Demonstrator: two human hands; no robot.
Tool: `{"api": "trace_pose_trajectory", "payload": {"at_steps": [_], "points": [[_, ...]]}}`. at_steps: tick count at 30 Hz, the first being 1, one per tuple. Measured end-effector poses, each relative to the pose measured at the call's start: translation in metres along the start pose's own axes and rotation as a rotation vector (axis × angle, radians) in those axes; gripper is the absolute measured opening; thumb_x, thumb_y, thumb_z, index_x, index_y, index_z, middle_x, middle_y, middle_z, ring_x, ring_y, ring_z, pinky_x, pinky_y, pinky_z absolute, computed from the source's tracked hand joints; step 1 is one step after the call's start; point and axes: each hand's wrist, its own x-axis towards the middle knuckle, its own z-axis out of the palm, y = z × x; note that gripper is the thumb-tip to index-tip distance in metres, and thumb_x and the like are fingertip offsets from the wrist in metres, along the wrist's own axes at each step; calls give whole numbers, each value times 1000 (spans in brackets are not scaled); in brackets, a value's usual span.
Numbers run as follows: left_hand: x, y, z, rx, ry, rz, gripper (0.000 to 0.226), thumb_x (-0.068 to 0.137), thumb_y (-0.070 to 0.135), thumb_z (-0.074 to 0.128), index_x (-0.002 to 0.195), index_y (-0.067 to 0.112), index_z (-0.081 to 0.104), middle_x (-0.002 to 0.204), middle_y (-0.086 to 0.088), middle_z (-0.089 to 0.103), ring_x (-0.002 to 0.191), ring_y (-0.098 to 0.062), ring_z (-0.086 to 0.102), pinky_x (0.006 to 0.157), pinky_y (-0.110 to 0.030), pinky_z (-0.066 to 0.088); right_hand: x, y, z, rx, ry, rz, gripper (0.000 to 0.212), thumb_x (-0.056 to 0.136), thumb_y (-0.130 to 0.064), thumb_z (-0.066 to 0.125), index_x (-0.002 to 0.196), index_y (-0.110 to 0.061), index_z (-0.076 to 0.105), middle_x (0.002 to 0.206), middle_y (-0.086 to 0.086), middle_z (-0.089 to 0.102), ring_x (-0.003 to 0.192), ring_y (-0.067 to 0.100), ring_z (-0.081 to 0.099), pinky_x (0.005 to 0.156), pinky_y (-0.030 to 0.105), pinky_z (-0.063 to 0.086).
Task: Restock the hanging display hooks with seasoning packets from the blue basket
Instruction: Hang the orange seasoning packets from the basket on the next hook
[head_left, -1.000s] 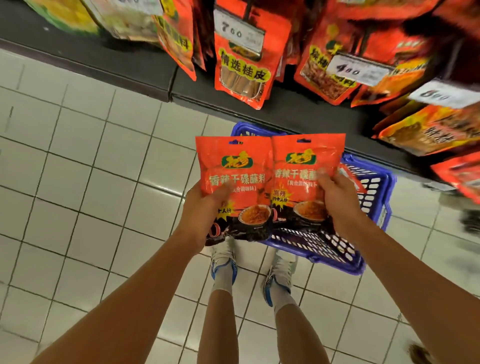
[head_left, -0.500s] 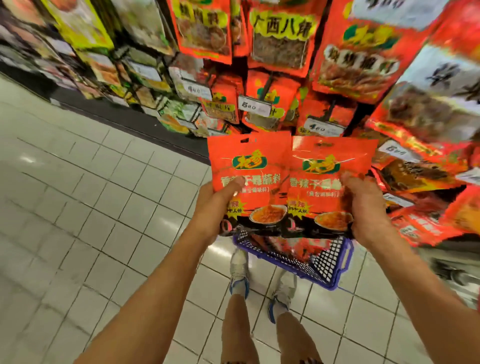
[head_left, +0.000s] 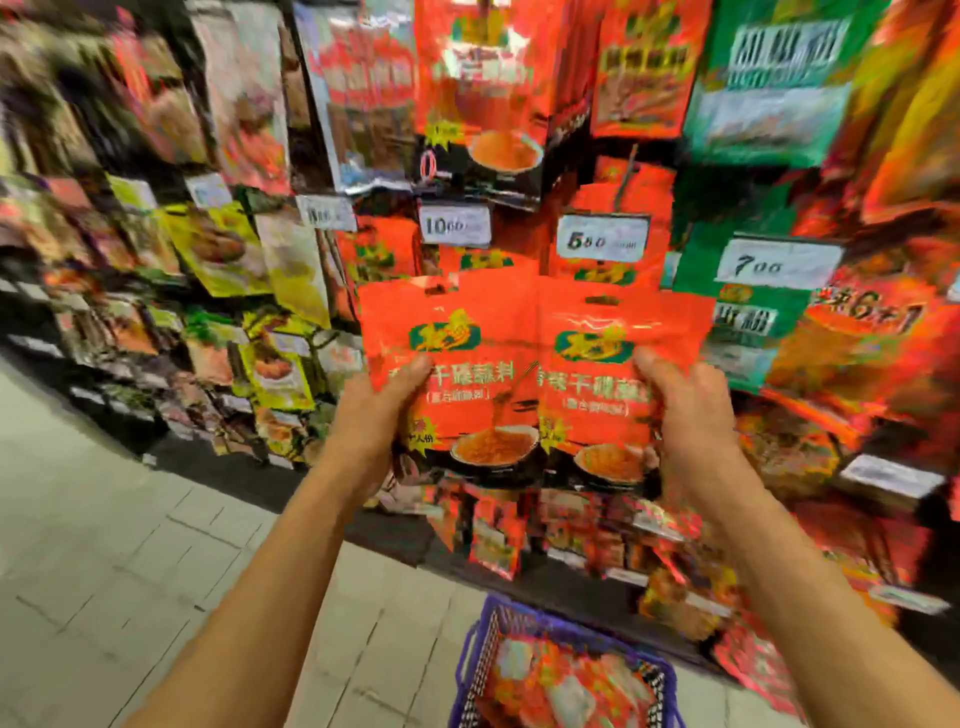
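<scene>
Left hand: the left hand (head_left: 382, 415) grips the left red seasoning packet (head_left: 447, 364) by its outer edge, thumb across the printed front and the rest of the fingers hidden behind — clamped on the packet.
Right hand: the right hand (head_left: 685, 415) holds the right red seasoning packet (head_left: 618, 374) the same way on its outer edge, thumb on the front.
Packets: side by side, upright, faces toward the camera, inner edges touching or slightly overlapping (I cannot tell which). Holding low and at the sides probably keeps the top edges free for a hook.
Display: hanging packets (head_left: 488, 104) of the same red design show straight above, with white price tags (head_left: 454, 224) just over the held pair — likely why the two are raised here. The hooks themselves are lost in blur.
Blue basket: the blue basket (head_left: 475, 654) sits on the floor below the arms, near the base of the rack, with more red packets inside.
Step in hand: judging by the pose, bringing both packets up to their hook; neither is hung yet.
Risk: two packets at once may be awkward to thread.
</scene>
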Motion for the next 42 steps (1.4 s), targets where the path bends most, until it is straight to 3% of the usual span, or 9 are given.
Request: {"api": "trace_pose_trajectory", "payload": {"at_steps": [7,10,12,14,17,23,28,34,42], "points": [[44,72,-5,-65,-119,116,22,78,24,77,100,21,76,105,-10,78,91,-25,76,77,-41,63,34,-66,43,-128,24,-226,23,74,-66,65,87,-49,75,84,-11,78,77,9,74,70,35,61],[68,95,-14,-109,-152,131,30,76,17,75,105,13,73,103,-13,78,88,-26,76,72,-39,62,53,-81,70,-141,59,-277,15,81,-57,65,88,-47,74,89,-7,79,84,19,74,81,50,61],[85,108,-18,-120,-160,129,17,80,10,75,97,14,76,96,-12,79,80,-24,77,64,-36,62,66,-87,89,-142,68,-279,12,85,-48,66,89,-41,75,94,-2,79,89,24,75,85,54,60],[101,119,-20,-130,-165,117,8,88,10,70,91,15,76,92,-12,79,76,-24,77,62,-36,62,78,-92,108,-117,89,-247,16,85,-47,68,88,-34,77,92,1,79,86,24,76,81,52,61],[124,130,-21,-125,-200,132,12,95,23,68,104,15,71,97,-11,79,83,-25,77,68,-39,63,98,-102,135,-105,125,-222,22,89,-52,68,84,-33,79,86,-3,79,80,17,77,74,43,60],[158,148,-17,50,-202,295,13,96,28,70,99,16,73,85,3,80,76,-14,77,64,-31,61,129,-129,181,-231,214,-330,30,93,-49,61,79,-26,74,87,-6,78,90,23,74,89,50,58],[179,173,-11,13,-270,301,13,93,25,72,100,15,73,87,-4,80,77,-23,77,65,-35,61,149,-149,198,-223,265,-326,33,96,-38,61,70,-21,70,64,-13,72,59,3,66,62,29,50],[194,179,-3,15,-250,283,21,88,30,75,102,15,69,84,-4,80,72,-22,77,59,-33,59,158,-155,203,-214,296,-295,36,91,-37,63,56,-34,71,65,-6,71,70,20,67,70,36,52],[202,177,2,-30,-284,243,26,90,31,75,110,16,68,91,-5,80,80,-26,78,70,-41,63,168,-156,201,-220,268,-259,31,92,-40,63,69,-20,67,65,-3,72,67,21,71,72,37,55]]}}
